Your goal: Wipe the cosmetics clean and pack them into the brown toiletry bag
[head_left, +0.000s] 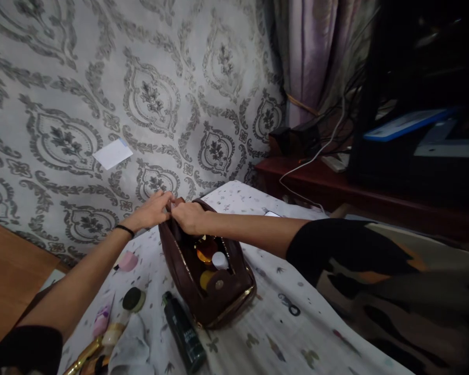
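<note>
Working at brown bag (236, 287), L hand (155, 209) clamped on far edge, R hand (189, 217) curled, can't tell hold, nxt move prob needs steady edge.

Grey patterned wallpaper (136, 99) stands beside a tied lilac curtain (310, 57).

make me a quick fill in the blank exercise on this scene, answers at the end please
1. The left hand and right hand are at the ____ end of the bag, not the near one.
2. The amber item is ____ the bag, not beside it.
3. The dark band is on the person's ____ wrist.
4. The printed cloth under the bag has a ____ background.

Missing words: far; inside; left; white.
</note>
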`<state>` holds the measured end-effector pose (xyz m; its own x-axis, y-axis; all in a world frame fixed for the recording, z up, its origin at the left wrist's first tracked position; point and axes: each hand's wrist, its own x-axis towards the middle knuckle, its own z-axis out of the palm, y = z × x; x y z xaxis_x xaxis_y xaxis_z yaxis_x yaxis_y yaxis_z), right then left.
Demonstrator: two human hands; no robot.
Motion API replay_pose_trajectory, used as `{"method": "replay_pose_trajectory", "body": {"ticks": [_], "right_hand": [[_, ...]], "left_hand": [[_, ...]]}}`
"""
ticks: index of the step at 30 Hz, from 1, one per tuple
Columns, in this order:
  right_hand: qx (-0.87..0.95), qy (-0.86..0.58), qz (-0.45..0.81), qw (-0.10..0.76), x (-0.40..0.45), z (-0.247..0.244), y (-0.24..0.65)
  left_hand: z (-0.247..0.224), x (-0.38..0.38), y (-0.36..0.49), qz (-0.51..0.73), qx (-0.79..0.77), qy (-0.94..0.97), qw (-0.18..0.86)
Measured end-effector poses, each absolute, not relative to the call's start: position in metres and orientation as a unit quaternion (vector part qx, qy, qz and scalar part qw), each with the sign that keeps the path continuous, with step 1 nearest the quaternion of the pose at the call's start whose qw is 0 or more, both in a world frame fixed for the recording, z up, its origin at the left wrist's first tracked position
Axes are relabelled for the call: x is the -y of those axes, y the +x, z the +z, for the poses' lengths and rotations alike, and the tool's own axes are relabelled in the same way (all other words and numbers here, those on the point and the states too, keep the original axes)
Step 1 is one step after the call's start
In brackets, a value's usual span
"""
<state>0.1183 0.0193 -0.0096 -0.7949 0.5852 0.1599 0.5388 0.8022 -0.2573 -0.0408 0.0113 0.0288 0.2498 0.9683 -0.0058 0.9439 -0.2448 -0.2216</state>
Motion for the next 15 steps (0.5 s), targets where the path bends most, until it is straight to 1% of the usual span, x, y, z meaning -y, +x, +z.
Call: {"method": "replay_pose_trajectory", "body": {"ticks": [5,9,15], "right_hand": [[0.922,-0.343,0.128,0.129,-0.021,-0.009,0.121],[0.915,-0.35,0.143,0.14,-0.022,-0.002,0.127],[0.906,-0.357,0.147,0.174,-0.026,0.012,0.142]], "left_hand": [[0.026,-0.007,-0.035,0.083,0.601,-0.788,0.103],[0.032,-0.005,-0.031,0.092,0.593,-0.792,0.112],[0.045,-0.001,-0.029,0.122,0.576,-0.805,0.067]]}}
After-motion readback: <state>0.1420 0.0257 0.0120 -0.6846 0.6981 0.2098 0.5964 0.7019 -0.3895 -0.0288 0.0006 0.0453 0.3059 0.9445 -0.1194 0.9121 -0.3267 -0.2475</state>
